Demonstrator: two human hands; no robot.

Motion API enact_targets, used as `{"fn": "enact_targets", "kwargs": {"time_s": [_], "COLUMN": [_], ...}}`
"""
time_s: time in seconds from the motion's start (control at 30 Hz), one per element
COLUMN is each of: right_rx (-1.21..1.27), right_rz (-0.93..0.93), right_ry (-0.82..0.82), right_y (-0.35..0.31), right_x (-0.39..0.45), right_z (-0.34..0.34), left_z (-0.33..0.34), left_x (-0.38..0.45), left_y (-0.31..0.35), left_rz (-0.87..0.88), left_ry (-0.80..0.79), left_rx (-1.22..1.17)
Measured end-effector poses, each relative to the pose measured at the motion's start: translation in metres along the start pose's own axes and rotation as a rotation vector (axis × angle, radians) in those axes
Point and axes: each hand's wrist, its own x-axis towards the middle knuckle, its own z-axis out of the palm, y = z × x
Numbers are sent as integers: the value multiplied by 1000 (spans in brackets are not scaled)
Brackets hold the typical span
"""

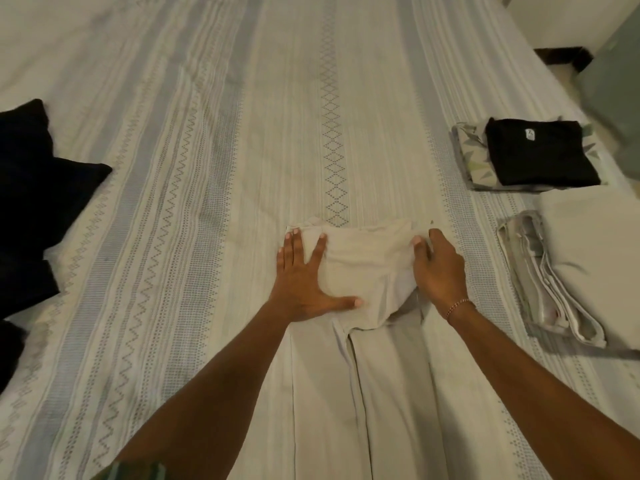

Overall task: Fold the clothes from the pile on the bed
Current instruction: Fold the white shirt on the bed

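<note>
Head camera looks down the length of the bed (214, 140), which wears a pale striped cover with zigzag and diamond bands. No box or basket shows; the folded things simply sit in stacks on the cover along the bed's right edge. Farther up that edge a folded black garment (540, 154) lies on top of a folded patterned cloth (465, 147) with grey and green triangles. Nearer along the same edge sits a thicker stack of folded pale grey fabric (568, 271), its layered edges turned toward the middle of the bed. At the left edge a loose dark pile of clothes (31, 188) sprawls, unfolded.

In the middle of the bed, toward the near edge, lies a pale beige garment (367, 271), its far part doubled over into a flat panel and its long lower part running back toward the person. The left hand (304, 282) lies flat on the left side of that panel, fingers straight and spread wide, thumb stretched out along the panel's lower edge, pressing the cloth down. The right hand (440, 268) rests on the panel's right edge, fingers loosely bent over the fabric; I cannot tell whether they pinch it or only touch it. A thin beaded bracelet (457, 304) circles the right wrist.
</note>
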Motion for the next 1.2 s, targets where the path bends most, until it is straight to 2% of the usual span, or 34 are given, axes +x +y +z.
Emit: {"fn": "enact_targets", "kwargs": {"time_s": [0.07,0.1,0.13,0.17,0.2,0.27,0.3,0.37,0.5,0.63,0.7,0.8,0.87,0.93,1.07,1.13,1.2], "right_rx": [-70,-87,-76,-47,-15,35,62,85,-36,-249,-319,-237,-161,-152,-360,-438,-491], "right_rz": [-95,-129,-152,-170,-184,-210,-206,-171,-163,-205,-287,-294,-235,-211,-421,-552,-677], "right_ry": [-8,-21,-47,-89,-140,-248,-285,-349,-398,-264,-247,-142,-40,-36,-81,-71,-67], "right_y": [-19,-30,-41,-52,-62,-76,-78,-78,-58,-31,-20,-13,-12,-9,2,-1,-3], "right_x": [-5,-7,-8,-10,-13,-19,-22,-26,-30,-43,-49,-55,-58,-60,-71,-81,-90], "right_z": [6,12,19,26,33,44,45,50,61,71,78,85,86,87,93,94,94], "left_z": [-7,-14,-22,-31,-40,-50,-52,-50,-40,-33,-33,-31,-30,-30,-31,-34,-41], "left_x": [-1,-3,-7,-9,-11,-13,-12,-15,-33,-37,-41,-45,-41,-30,-6,3,7], "left_y": [5,11,21,29,39,47,47,37,22,13,11,7,10,13,17,14,16], "left_rz": [-5,-3,-13,-60,-133,-295,-356,-418,-386,-520,-543,-552,-569,-575,-696,-785,-820], "left_ry": [74,172,273,306,217,-88,-168,-203,-253,-70,-57,-64,3,102,182,136,21], "left_rx": [-93,-169,-292,-488,-745,-1174,-1276,-1389,-1401,-1332,-1293,-1222,-1149,-1067,-1129,-1230,-1336]}}
